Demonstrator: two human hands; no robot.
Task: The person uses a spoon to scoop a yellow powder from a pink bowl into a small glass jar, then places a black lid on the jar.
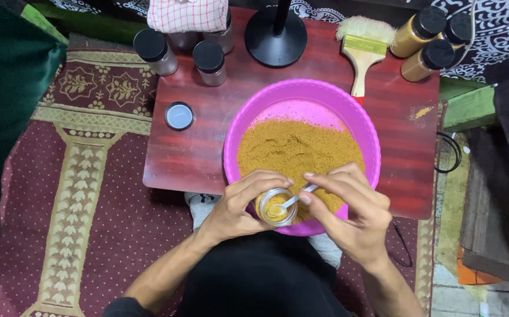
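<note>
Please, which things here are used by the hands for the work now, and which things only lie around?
In use:
left hand holding small jar
right hand holding white spoon
pink bowl of brown powder

Lying about:
brush
loose lid
capped empty jars
filled jars
checked cloth
black stand

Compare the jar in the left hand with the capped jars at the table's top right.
The held jar is open, part-filled, with a spoon dipped in; the top-right jars wear black caps, look full and lie tilted. The left hand grips the one; the others stand untouched. Both hold yellow-brown powder.
</note>
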